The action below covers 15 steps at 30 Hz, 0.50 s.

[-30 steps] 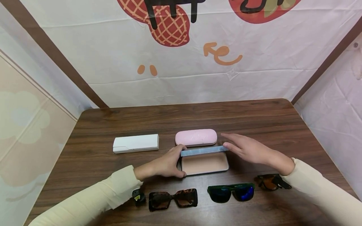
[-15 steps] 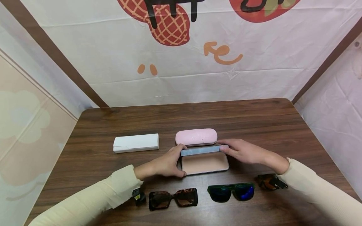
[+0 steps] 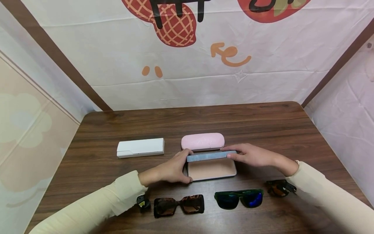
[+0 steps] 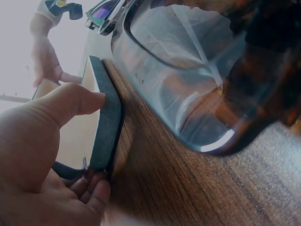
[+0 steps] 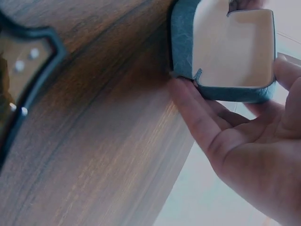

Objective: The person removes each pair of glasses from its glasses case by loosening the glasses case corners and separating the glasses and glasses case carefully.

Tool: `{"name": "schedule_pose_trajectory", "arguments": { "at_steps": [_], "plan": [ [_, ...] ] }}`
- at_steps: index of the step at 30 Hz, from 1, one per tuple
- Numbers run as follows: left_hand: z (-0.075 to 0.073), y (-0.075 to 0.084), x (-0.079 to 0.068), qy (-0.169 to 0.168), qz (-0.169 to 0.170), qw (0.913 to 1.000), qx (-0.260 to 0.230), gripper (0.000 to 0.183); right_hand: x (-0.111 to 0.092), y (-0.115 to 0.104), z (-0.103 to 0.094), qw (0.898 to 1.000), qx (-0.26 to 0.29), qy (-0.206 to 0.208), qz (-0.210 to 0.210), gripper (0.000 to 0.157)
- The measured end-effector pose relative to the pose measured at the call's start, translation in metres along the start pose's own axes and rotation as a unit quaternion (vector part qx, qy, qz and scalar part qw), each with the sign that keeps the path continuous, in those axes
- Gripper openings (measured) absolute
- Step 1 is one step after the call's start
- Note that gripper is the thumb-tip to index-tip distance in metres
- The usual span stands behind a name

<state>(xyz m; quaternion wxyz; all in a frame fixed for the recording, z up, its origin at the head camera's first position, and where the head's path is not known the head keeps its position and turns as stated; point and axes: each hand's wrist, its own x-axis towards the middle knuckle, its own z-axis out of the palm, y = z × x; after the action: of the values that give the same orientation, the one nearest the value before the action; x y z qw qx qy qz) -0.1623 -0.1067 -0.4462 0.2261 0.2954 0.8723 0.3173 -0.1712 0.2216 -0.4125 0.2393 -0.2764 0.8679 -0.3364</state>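
A blue glasses case with a beige lining stands open on the table, its lid raised along the far side. My left hand grips its left end; in the left wrist view, the thumb lies over the wall and the fingers curl below. At the right end my right hand holds the lid, thumb at its edge and other fingers behind. The right wrist view shows this hand with fingers at the hinge corner. No glasses show inside the case.
Behind stands a closed pink glasses case; left of it lies a white case. In front are tortoiseshell sunglasses, green-framed sunglasses and brown-lensed glasses beneath the right wrist. A printed cloth hangs behind the table.
My right hand has moved left from beside the open case and taken hold of the lid's right end. The left hand and the case have stayed in place.
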Motion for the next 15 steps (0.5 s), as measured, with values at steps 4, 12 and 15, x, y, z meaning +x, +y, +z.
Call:
{"name": "schedule_pose_trajectory", "arguments": {
  "at_steps": [4,12,15],
  "plan": [
    [-0.0004,0.0004,-0.0006,-0.003,0.001,1.0,0.002,0.075,0.0008,-0.0009,-0.0018,1.0,0.013,-0.011,-0.008,0.047],
    [-0.001,0.0015,-0.0015,-0.006,0.001,1.0,0.001,0.076,0.0032,0.0004,-0.0026,0.999,0.034,-0.025,-0.029,0.047],
    [-0.0006,0.0017,-0.0016,-0.006,0.0,1.0,0.0,0.076,0.0036,0.0018,-0.0025,0.998,0.038,-0.025,-0.033,0.046]
  ]
}}
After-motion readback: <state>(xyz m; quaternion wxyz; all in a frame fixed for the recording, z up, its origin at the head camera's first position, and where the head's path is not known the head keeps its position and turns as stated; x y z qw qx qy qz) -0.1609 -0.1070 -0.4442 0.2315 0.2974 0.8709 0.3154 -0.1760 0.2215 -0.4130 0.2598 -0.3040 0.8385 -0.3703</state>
